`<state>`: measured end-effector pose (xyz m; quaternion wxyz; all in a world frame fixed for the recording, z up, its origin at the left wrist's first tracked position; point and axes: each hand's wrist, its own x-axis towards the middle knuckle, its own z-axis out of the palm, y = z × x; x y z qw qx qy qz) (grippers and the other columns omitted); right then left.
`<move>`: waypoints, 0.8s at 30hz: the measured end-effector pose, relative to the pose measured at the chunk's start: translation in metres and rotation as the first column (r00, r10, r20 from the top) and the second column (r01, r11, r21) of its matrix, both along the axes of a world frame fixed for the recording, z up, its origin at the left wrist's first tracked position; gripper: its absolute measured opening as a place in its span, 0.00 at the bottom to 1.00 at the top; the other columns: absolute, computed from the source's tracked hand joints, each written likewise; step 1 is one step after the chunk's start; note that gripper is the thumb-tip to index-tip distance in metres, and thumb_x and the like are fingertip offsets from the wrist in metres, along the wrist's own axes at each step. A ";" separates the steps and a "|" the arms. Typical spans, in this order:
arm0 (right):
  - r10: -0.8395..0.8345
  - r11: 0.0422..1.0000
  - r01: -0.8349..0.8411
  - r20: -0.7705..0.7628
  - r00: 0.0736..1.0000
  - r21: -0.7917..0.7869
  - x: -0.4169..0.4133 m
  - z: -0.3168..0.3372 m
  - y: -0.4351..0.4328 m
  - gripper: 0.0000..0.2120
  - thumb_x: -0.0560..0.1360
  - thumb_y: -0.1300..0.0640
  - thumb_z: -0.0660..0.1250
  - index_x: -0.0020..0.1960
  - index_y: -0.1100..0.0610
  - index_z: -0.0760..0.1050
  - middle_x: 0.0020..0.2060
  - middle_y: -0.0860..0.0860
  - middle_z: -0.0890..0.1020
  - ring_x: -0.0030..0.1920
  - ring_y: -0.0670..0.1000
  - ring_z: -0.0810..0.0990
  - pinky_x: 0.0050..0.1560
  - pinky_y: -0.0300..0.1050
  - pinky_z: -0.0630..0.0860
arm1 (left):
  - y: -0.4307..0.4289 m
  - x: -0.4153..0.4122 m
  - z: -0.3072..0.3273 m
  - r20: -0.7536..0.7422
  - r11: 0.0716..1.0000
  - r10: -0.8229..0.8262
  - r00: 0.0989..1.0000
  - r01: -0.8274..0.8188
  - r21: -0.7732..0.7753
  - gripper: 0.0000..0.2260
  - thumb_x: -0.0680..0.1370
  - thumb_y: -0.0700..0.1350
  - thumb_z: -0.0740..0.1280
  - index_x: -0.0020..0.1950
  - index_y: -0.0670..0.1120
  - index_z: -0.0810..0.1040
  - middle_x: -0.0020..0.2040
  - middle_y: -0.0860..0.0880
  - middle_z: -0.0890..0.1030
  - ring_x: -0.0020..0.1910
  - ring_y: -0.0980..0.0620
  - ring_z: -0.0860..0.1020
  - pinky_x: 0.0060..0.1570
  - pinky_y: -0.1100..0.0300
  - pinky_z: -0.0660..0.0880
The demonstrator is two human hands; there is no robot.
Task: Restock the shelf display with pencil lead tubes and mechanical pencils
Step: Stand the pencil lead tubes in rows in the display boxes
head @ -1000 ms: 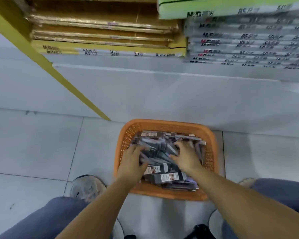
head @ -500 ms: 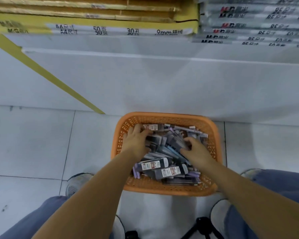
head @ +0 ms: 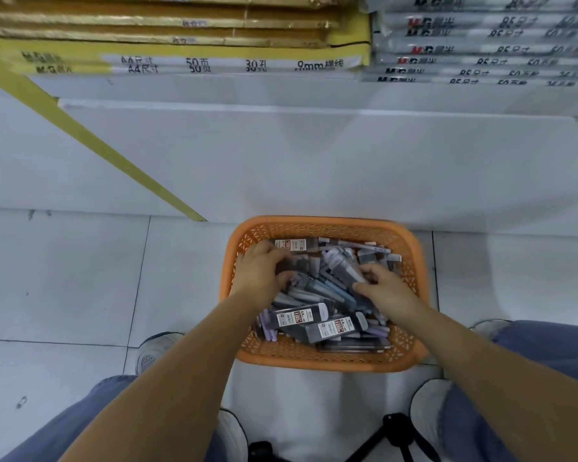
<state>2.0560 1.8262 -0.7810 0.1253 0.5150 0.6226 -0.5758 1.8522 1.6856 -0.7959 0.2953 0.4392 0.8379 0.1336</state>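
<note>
1. The right hand (head: 386, 288) reaches into the right side of the basket (head: 331, 361), thumb and forefinger pinching the near end of a dark tube (head: 342, 270) that slants up to the far left.
2. The left hand (head: 261, 275) is at the far left of the basket, fingers curled down onto the pile with the thumb tucked toward the middle. Blur hides whether it grips anything.
3. Between and around both hands lies a loose heap of tubes (head: 299, 316), dark grey with red and white labels. Two of them lie flat at the near side, labels up.
4. Pale purple pencils (head: 357, 245) are mixed in the heap, and one lies along the far edge.
5. The basket is orange with lattice walls. It stands on the floor (head: 64, 278) of pale tiles, its far rim just beside the white shelf base (head: 314, 161).
6. A yellow strip (head: 97, 148) runs slantwise down the base to the floor, left of the basket.
7. On the shelf above lie flat stacks of yellow packs (head: 214, 61) at left and grey packs (head: 481, 51) at right.
8. Nearest are legs in blue jeans (head: 548, 355), a shoe (head: 154, 351) on the left, and a black tripod (head: 391, 428).
</note>
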 end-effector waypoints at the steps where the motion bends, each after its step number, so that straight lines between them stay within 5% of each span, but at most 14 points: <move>1: 0.011 1.000 -0.011 -0.016 1.000 0.001 -0.001 0.004 0.002 0.15 0.78 0.58 0.66 0.65 0.52 0.71 0.52 0.47 0.79 0.49 0.48 0.81 0.52 0.50 0.80 | -0.001 0.000 0.005 0.093 0.994 0.086 0.992 -0.092 0.060 0.12 0.79 0.51 0.69 0.62 0.53 0.78 0.59 0.51 0.78 0.57 0.53 0.75 0.59 0.57 0.71; 3: 0.037 0.999 -0.036 -0.059 0.998 0.021 -0.006 0.018 0.005 0.17 0.79 0.57 0.64 0.67 0.50 0.70 0.51 0.42 0.79 0.50 0.44 0.80 0.54 0.47 0.78 | -0.001 0.005 0.021 0.294 0.953 0.245 0.924 -0.286 0.105 0.06 0.81 0.52 0.67 0.57 0.60 0.74 0.49 0.57 0.81 0.44 0.64 0.80 0.41 0.73 0.74; 5: 0.054 0.997 -0.048 -0.105 0.993 0.055 -0.014 0.037 0.007 0.17 0.80 0.55 0.63 0.68 0.46 0.70 0.53 0.40 0.80 0.51 0.44 0.80 0.57 0.49 0.77 | -0.001 0.012 0.038 0.414 0.894 0.344 0.843 -0.428 0.129 0.03 0.81 0.53 0.66 0.51 0.62 0.73 0.39 0.61 0.82 0.37 0.69 0.80 0.29 0.75 0.72; 8: 0.074 0.994 -0.055 -0.195 0.978 0.099 -0.025 0.072 0.002 0.17 0.80 0.54 0.62 0.66 0.39 0.69 0.57 0.41 0.80 0.56 0.45 0.79 0.61 0.52 0.75 | -0.003 0.023 0.063 0.634 0.751 0.405 0.659 -0.635 0.181 0.04 0.81 0.49 0.66 0.52 0.59 0.77 0.36 0.64 0.82 0.34 0.65 0.82 0.30 0.72 0.74; 10: 0.073 0.992 -0.040 -0.275 0.959 0.123 -0.029 0.095 -0.005 0.16 0.80 0.54 0.62 0.65 0.39 0.71 0.54 0.38 0.81 0.54 0.42 0.80 0.59 0.46 0.76 | -0.003 0.031 0.085 0.798 0.657 0.384 0.465 -0.744 0.118 0.04 0.79 0.48 0.68 0.53 0.54 0.80 0.39 0.57 0.85 0.39 0.56 0.84 0.37 0.61 0.80; 13: 0.031 0.985 0.042 -0.412 0.910 0.167 -0.031 0.133 -0.020 0.12 0.80 0.56 0.62 0.58 0.40 0.76 0.43 0.32 0.83 0.42 0.34 0.81 0.39 0.28 0.76 | -0.002 0.042 0.120 0.923 0.605 0.273 0.269 -0.794 0.053 0.15 0.73 0.51 0.70 0.54 0.43 0.81 0.47 0.41 0.86 0.44 0.41 0.84 0.43 0.49 0.82; 15: -0.025 0.990 0.089 -0.489 0.872 0.109 -0.033 0.158 -0.033 0.12 0.81 0.57 0.62 0.57 0.41 0.77 0.44 0.39 0.85 0.42 0.43 0.84 0.39 0.39 0.80 | -0.002 0.046 0.145 0.939 0.592 0.239 0.249 -0.804 0.062 0.14 0.72 0.53 0.72 0.50 0.45 0.84 0.44 0.39 0.85 0.40 0.41 0.83 0.40 0.48 0.82; 18: -0.074 0.990 0.130 -0.582 0.810 0.055 -0.039 0.195 -0.047 0.12 0.81 0.55 0.61 0.61 0.43 0.76 0.51 0.50 0.84 0.49 0.50 0.85 0.53 0.53 0.80 | -0.004 0.047 0.186 0.943 0.615 0.170 0.285 -0.779 0.125 0.15 0.69 0.58 0.77 0.43 0.47 0.84 0.36 0.43 0.80 0.34 0.47 0.79 0.37 0.54 0.80; 21: -0.052 0.991 0.120 -0.652 0.757 0.061 -0.046 0.229 -0.057 0.12 0.81 0.55 0.62 0.62 0.44 0.77 0.60 0.54 0.78 0.56 0.51 0.82 0.59 0.56 0.78 | -0.008 0.047 0.230 0.958 0.616 0.109 0.266 -0.774 0.145 0.21 0.68 0.52 0.80 0.56 0.42 0.85 0.52 0.36 0.85 0.51 0.37 0.83 0.52 0.41 0.82; 24: -0.044 0.992 0.112 -0.702 0.711 0.051 -0.053 0.263 -0.062 0.12 0.80 0.56 0.63 0.61 0.47 0.78 0.61 0.55 0.77 0.57 0.52 0.81 0.59 0.55 0.78 | -0.014 0.044 0.269 0.966 0.604 0.082 0.247 -0.783 0.149 0.26 0.67 0.53 0.78 0.59 0.39 0.83 0.53 0.37 0.85 0.50 0.39 0.85 0.47 0.46 0.83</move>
